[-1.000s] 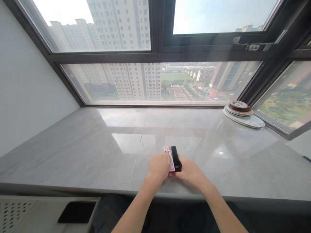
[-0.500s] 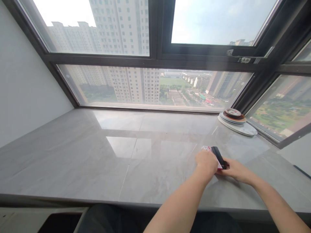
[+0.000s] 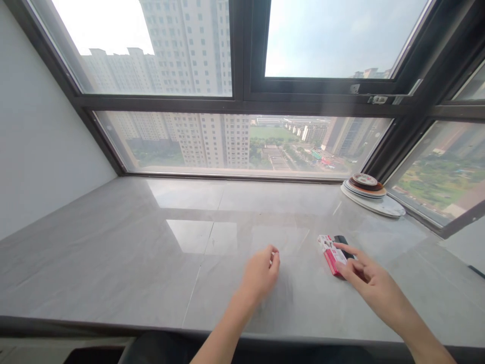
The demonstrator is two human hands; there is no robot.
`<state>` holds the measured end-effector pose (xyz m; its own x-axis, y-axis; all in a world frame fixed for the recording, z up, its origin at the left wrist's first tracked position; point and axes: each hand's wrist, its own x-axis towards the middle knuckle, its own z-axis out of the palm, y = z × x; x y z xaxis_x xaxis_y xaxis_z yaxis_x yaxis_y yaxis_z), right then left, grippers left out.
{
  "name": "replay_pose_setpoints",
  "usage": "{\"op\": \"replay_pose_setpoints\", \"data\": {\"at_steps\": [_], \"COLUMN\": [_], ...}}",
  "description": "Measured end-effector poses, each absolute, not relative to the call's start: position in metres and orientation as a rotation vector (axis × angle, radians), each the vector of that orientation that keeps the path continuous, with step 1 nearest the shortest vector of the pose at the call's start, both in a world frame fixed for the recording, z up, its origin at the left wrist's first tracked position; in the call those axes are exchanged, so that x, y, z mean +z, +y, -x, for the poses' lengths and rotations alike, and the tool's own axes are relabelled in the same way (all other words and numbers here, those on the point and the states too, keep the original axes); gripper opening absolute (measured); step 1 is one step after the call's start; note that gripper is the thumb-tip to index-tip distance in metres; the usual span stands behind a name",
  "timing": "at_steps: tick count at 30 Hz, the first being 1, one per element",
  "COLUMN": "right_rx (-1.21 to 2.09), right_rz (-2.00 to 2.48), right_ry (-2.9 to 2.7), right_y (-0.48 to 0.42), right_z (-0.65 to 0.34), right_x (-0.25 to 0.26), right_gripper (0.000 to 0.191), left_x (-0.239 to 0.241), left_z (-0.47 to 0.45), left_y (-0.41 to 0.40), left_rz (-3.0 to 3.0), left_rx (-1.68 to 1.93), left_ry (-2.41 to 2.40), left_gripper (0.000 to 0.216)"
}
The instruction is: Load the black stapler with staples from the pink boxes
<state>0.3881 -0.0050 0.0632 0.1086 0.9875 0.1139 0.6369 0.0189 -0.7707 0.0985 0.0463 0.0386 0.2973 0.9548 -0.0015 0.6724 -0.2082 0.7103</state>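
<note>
My left hand (image 3: 260, 275) is held over the grey countertop, left of a small pink-and-white printed box (image 3: 330, 258). Its fingers are loosely curled, and nothing shows in them. My right hand (image 3: 373, 288) reaches over the box from the right, with index finger and thumb spread apart. Both fingertips overlap the box in view; whether they press on it cannot be made out. A black flat object (image 3: 344, 246) lies against the right side of the box, partly hidden behind my right fingers.
A stack of round plates or lids (image 3: 369, 189) stands in the far right corner by the window. Dark window frames (image 3: 242, 105) run along the back. The grey countertop (image 3: 125, 263) reaches from the left wall to its front edge near my lap.
My left hand has come off the box and moved left. My right hand has spread its fingers and shifted slightly nearer me; the box now shows more fully, lying on the countertop.
</note>
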Motion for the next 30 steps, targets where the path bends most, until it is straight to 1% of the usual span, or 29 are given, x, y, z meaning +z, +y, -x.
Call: {"op": "replay_pose_setpoints", "data": {"at_steps": [2, 4, 6, 8, 10, 14, 30], "right_rx": [0.764, 0.756, 0.549, 0.344, 0.229, 0.154, 0.037], "right_rz": [1.628, 1.588, 1.606, 1.693, 1.761, 1.814, 1.837], "right_ry": [-1.756, -1.944, -2.123, -2.195, -2.223, -2.250, -2.265], "right_y": [-0.009, -0.008, -0.004, -0.001, 0.000, -0.001, 0.000], "right_z": [-0.332, -0.280, -0.242, -0.222, -0.215, -0.216, -0.215], "right_x": [0.052, 0.035, 0.016, 0.002, -0.007, -0.011, -0.016], "right_gripper": [0.064, 0.060, 0.062, 0.060, 0.059, 0.060, 0.062], "left_x": [0.032, 0.023, 0.012, 0.003, -0.003, -0.004, -0.004], "left_z": [-0.055, -0.020, 0.004, 0.015, 0.016, 0.011, 0.015], "left_y": [0.029, 0.016, 0.009, 0.006, 0.006, 0.007, 0.011], "left_rz": [-2.108, -2.245, -2.367, -2.449, -2.482, -2.487, -2.502], "left_rx": [0.756, 0.756, 0.659, 0.558, 0.506, 0.485, 0.462], "left_ry": [1.471, 1.540, 1.581, 1.603, 1.628, 1.644, 1.640], "left_gripper": [0.037, 0.036, 0.044, 0.055, 0.062, 0.062, 0.061]}}
